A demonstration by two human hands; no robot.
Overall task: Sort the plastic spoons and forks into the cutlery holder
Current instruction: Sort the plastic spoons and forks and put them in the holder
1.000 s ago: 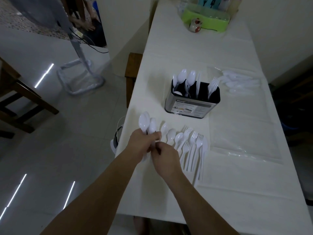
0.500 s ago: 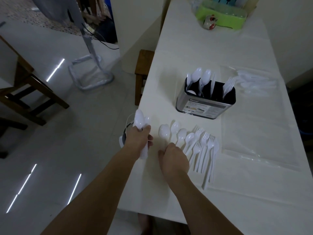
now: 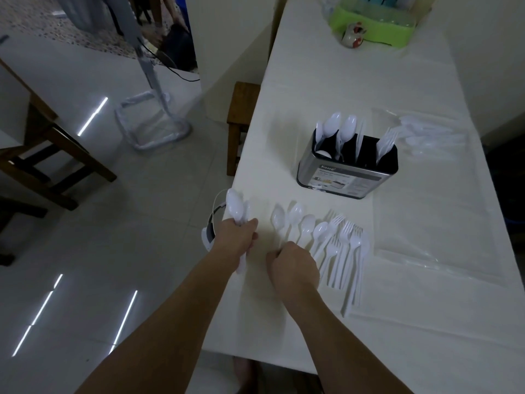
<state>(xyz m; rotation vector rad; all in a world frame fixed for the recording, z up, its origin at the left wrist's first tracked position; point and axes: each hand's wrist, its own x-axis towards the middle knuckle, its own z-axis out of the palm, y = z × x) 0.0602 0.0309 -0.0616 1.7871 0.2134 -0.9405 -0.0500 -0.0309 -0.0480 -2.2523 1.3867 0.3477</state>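
A bundle of white plastic spoons (image 3: 236,207) stands up out of my left hand (image 3: 234,240), which grips their handles over the table's left edge. My right hand (image 3: 292,267) lies just to its right, fingers curled onto the handle end of the leftmost lying spoon (image 3: 278,218). More spoons (image 3: 306,227) and several forks (image 3: 345,237) lie in a row on the white table (image 3: 312,89). The steel cutlery holder (image 3: 346,179) stands beyond them, with spoons (image 3: 338,129) in its left compartments and forks (image 3: 386,142) in the right one.
A clear plastic sheet (image 3: 431,223) and a clear bag of cutlery (image 3: 431,135) lie to the right. A green tray (image 3: 372,27) and a small ceramic figure (image 3: 353,35) sit at the far end. Left of the table stand a wooden stool (image 3: 241,109), a fan base (image 3: 153,129) and a chair (image 3: 42,155).
My hands have parted: the left one drew its spoon bundle toward the table's left edge, and the right one shifted right onto the lying spoons' handles. The camera view shifted.
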